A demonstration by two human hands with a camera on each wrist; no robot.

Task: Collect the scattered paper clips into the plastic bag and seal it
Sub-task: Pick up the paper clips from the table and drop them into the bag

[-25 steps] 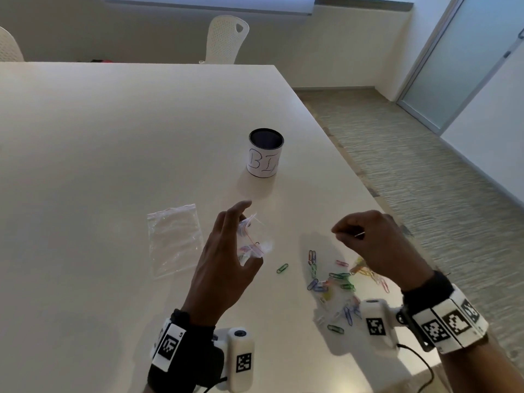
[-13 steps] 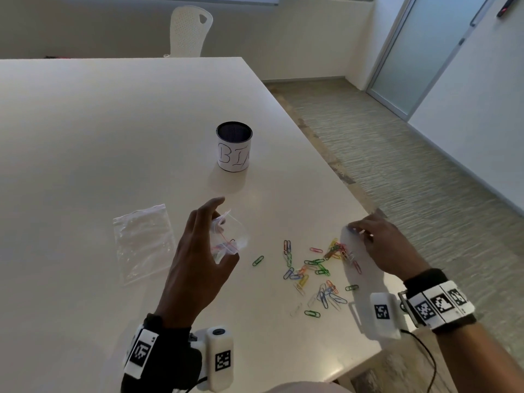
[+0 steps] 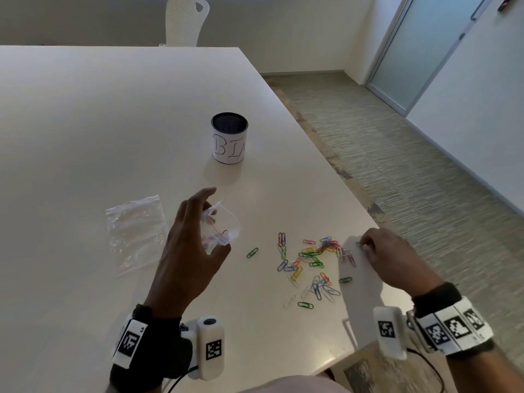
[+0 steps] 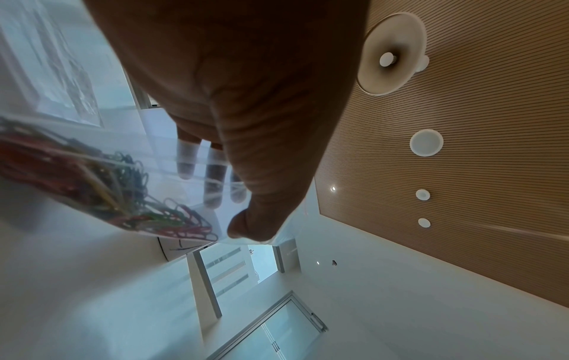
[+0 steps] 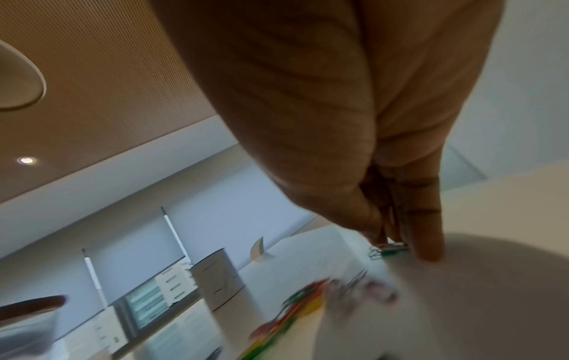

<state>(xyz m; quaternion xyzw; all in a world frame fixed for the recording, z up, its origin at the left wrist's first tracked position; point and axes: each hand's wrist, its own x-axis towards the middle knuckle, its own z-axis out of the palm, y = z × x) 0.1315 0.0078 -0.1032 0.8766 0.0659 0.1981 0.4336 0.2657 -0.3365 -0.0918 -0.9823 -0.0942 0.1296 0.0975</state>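
Note:
My left hand (image 3: 213, 220) holds a small clear plastic bag (image 3: 231, 232) above the table, mouth turned to the right, thumb underneath. The left wrist view shows several coloured clips (image 4: 123, 194) lying in that bag (image 4: 172, 136), with my fingers (image 4: 212, 180) behind the film. A loose pile of coloured paper clips (image 3: 312, 262) lies on the white table (image 3: 85, 123) between my hands, and one green clip (image 3: 252, 252) sits apart. My right hand (image 3: 363, 245) is down at the pile's right end, fingertips pinching a green clip (image 5: 389, 251) on the tabletop.
A second, empty plastic bag (image 3: 136, 231) lies flat to the left of my left hand. A cup marked BIN (image 3: 229, 143) stands behind the pile. The table's right edge (image 3: 377, 222) runs just past my right hand. A white chair (image 3: 184, 21) stands at the far end.
My right hand has dropped from the air to the table at the pile's right end and closed on a clip. The left hand still holds the bag up.

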